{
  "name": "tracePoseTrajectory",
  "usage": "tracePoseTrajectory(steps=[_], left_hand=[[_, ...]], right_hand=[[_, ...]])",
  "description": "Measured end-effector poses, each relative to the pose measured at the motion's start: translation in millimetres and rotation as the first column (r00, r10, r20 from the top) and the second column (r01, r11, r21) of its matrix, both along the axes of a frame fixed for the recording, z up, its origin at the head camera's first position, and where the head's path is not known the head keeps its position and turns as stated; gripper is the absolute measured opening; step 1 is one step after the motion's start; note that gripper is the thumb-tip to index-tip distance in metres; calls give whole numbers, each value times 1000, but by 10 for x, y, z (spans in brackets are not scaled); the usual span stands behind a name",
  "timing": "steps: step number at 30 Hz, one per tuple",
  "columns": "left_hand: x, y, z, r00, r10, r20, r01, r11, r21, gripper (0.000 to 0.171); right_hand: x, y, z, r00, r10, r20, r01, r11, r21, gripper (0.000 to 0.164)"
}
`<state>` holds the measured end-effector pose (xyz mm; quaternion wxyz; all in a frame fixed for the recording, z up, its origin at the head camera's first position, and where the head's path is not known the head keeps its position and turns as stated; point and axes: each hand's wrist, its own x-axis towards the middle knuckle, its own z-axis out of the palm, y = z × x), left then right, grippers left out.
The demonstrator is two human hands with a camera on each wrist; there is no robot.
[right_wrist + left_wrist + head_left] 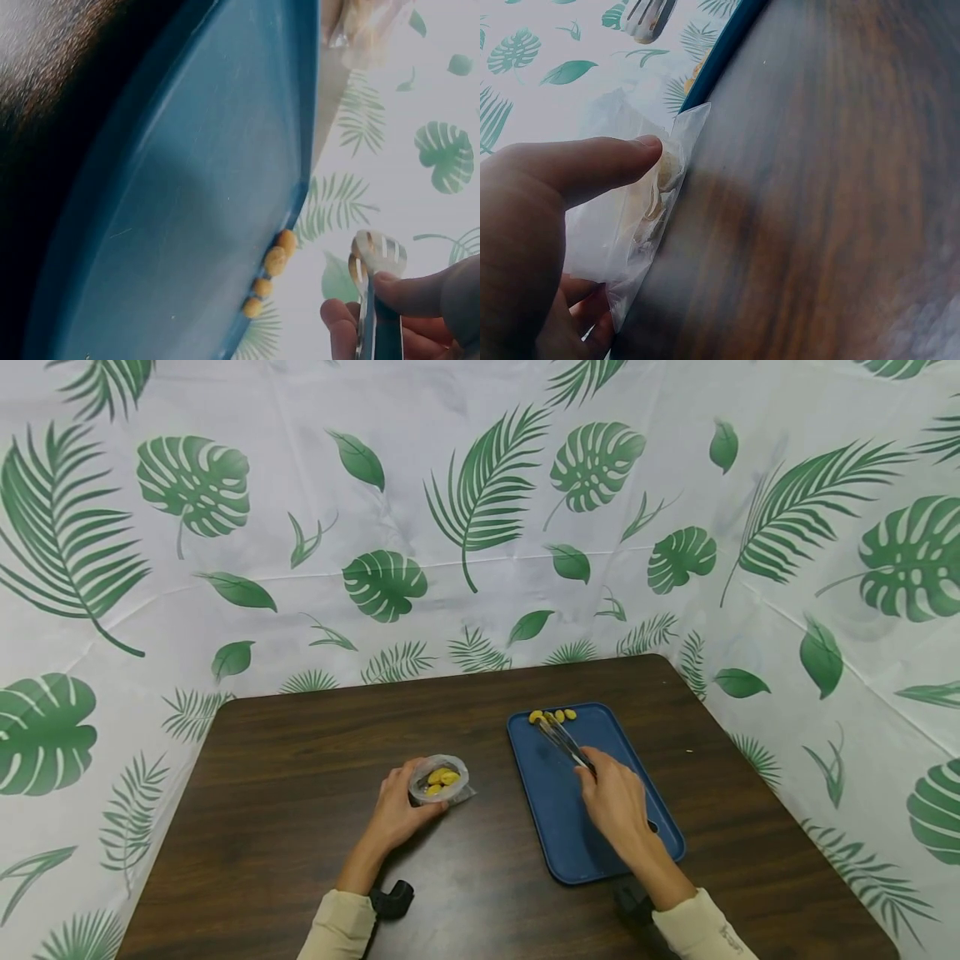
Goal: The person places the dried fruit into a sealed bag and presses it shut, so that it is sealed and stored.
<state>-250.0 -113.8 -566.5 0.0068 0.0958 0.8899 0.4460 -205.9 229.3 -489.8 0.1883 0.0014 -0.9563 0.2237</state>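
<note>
My left hand [396,808] holds a clear plastic bag [462,794] upright on the table, its mouth spread round and facing up. Yellow oval pieces [442,776] lie inside it. In the left wrist view, the thumb presses along the bag's side [641,225]. My right hand [617,797] grips metal tongs [567,747] with slotted ends, reaching over the blue tray [551,810]. The tong tips are right at several yellow pieces [571,714] lined along the tray's far edge. In the right wrist view those pieces [275,260] sit left of the tongs [379,255].
The dark wood table [300,760] carries the bag on the left and the tray on the right. A leaf-print cloth [465,527] hangs behind and at the sides. A tiny yellow crumb [689,750] lies right of the tray. Black straps circle both wrists.
</note>
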Motion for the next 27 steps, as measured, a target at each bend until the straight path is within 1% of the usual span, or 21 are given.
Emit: tracePoseTrajectory(steps=[9, 17, 22, 27], left_hand=[[-7, 1, -7, 1000, 2, -14, -2, 1000, -5, 79], [-6, -3, 0, 1000, 3, -11, -3, 1000, -12, 78], [3, -5, 7, 1000, 4, -5, -4, 1000, -8, 78], [11, -1, 5, 1000, 5, -3, -5, 1000, -6, 77]], right_hand=[[43, -47, 22, 999, 34, -37, -34, 999, 8, 30], [83, -86, 37, 998, 55, -20, -55, 998, 22, 30], [88, -110, 65, 997, 73, -26, -72, 997, 24, 29], [102, -139, 48, 996, 84, -23, -84, 996, 26, 30]])
